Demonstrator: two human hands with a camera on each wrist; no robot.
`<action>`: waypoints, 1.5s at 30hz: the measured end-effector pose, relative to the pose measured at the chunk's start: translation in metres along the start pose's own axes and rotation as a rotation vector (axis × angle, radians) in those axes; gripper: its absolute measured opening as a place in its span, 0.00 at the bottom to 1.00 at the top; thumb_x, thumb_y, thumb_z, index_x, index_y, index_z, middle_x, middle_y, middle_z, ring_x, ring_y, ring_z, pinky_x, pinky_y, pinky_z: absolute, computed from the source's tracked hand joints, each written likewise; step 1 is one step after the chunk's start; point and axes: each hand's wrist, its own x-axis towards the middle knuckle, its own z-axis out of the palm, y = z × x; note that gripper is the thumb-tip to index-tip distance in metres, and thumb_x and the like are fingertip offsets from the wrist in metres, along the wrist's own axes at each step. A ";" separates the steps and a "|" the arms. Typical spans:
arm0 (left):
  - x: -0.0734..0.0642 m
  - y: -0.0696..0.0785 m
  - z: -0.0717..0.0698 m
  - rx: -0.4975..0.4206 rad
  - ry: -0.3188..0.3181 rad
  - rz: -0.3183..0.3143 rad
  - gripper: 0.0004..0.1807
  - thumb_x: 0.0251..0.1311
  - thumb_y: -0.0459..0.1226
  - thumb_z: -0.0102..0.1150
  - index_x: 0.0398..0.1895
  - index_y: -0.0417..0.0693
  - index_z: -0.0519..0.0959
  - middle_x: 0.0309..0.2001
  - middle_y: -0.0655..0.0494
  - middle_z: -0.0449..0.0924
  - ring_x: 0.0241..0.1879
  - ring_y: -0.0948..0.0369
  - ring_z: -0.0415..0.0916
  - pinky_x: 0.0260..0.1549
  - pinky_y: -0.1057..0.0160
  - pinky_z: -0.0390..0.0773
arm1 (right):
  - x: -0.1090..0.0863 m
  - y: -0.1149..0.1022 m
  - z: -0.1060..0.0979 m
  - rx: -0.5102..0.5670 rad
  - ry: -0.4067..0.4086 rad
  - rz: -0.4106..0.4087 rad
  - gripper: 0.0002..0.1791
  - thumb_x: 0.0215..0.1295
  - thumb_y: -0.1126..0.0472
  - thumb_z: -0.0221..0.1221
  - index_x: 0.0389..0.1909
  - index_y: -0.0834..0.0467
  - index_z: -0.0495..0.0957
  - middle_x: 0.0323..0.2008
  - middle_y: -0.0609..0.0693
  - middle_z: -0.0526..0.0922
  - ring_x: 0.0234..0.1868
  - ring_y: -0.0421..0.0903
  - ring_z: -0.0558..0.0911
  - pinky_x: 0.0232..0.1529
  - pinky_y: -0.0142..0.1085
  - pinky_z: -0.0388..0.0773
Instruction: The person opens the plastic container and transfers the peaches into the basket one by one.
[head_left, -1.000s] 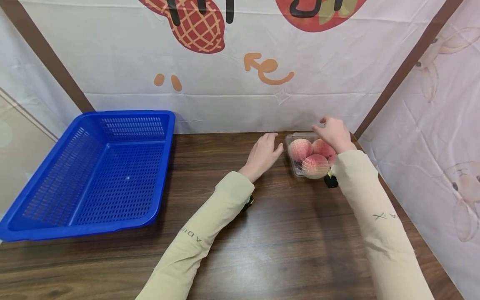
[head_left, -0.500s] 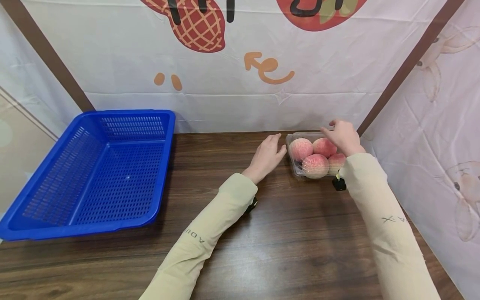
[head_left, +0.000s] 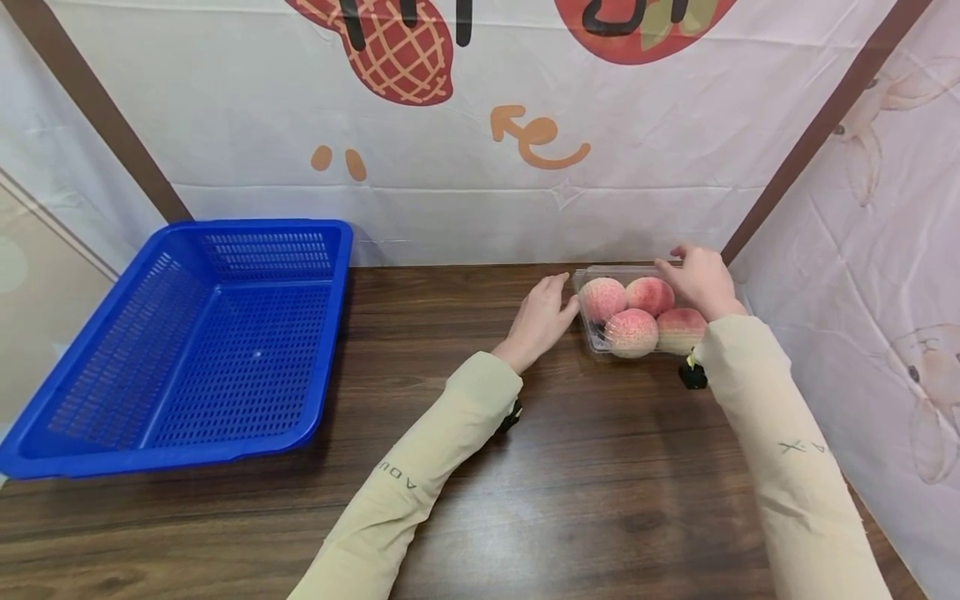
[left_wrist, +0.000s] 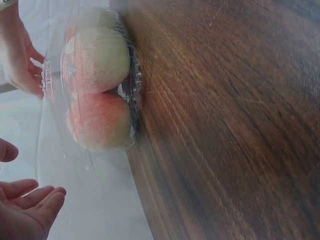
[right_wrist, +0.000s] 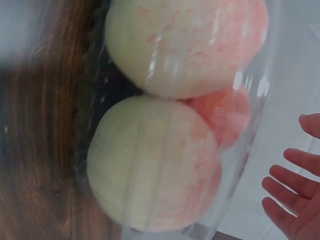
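A clear plastic clamshell box (head_left: 597, 340) with several pink and pale peaches (head_left: 632, 332) inside stands at the back right of the table. The left hand (head_left: 542, 315) is just beside the box's left end, fingers relaxed and holding nothing. Above the back right part of the box hovers the right hand (head_left: 703, 278), its fingers loosely bent. In the right wrist view the right fingers (right_wrist: 287, 180) are spread beside the clear lid, with nothing in them. From the left wrist, the peaches (left_wrist: 102, 117) show through the plastic, with the left fingers (left_wrist: 47, 202) apart from the box.
A large blue plastic basket (head_left: 330, 333) with slotted walls stands on the left of the wooden table (head_left: 570, 467). Printed white cloth (head_left: 450, 221) hangs behind the table and along its right side. Small black wrist devices (head_left: 693, 372) show under the sleeves.
The right hand has moved right and slightly toward the person, uncovering more of the peaches. The left hand has shifted a little right, closer to the box, which stays in place.
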 end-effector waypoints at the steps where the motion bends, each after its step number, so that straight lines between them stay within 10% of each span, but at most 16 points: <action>1: 0.000 0.000 0.000 -0.001 0.000 -0.003 0.25 0.65 0.43 0.44 0.63 0.41 0.64 0.60 0.48 0.67 0.59 0.56 0.65 0.56 0.61 0.66 | -0.001 0.002 0.000 0.003 0.006 -0.002 0.31 0.64 0.45 0.46 0.54 0.68 0.68 0.51 0.70 0.71 0.51 0.65 0.70 0.47 0.56 0.68; 45: -0.004 0.003 0.023 -0.073 0.009 -0.008 0.23 0.65 0.39 0.44 0.61 0.37 0.66 0.59 0.46 0.68 0.59 0.57 0.66 0.57 0.64 0.65 | -0.018 0.063 0.014 0.162 0.071 0.026 0.33 0.66 0.45 0.40 0.57 0.69 0.66 0.52 0.70 0.70 0.53 0.64 0.68 0.51 0.57 0.65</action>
